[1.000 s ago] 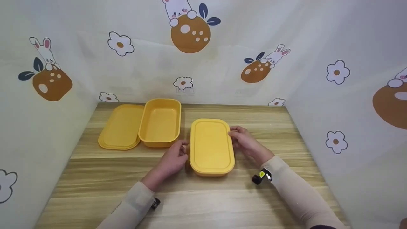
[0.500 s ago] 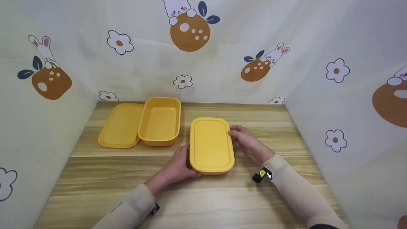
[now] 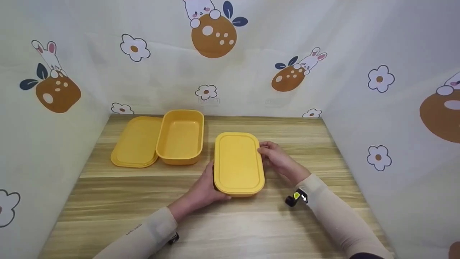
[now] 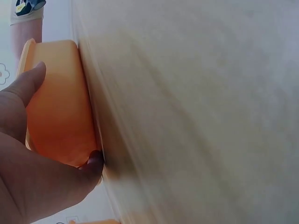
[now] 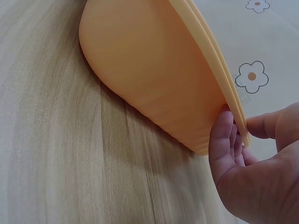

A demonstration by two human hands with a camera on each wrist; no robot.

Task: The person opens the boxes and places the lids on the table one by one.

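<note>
A yellow rectangular food container [image 5: 149,70] with its lid [image 3: 239,162] on top stands on the wooden table, right of centre. My left hand [image 3: 203,190] grips its left side and near left corner; in the left wrist view the thumb [image 4: 32,81] lies along the container wall. At the right edge my right hand [image 3: 280,160] pinches the rim, thumb against the lid's edge and fingers [image 5: 222,140] curled beneath. Seen from the right wrist, lid and container rim lie together all along the visible side.
Left of the held container is an uncovered yellow container [image 3: 181,138], nothing inside it. A second yellow lid [image 3: 136,144] lies flat beside that, partly behind its edge. Patterned cloth walls [image 3: 251,72] enclose the table [image 3: 305,230] at the back and both sides.
My left hand has come from just beside the container to gripping its left side, the thumb passing round the near corner. The right hand and the container have stayed in place.
</note>
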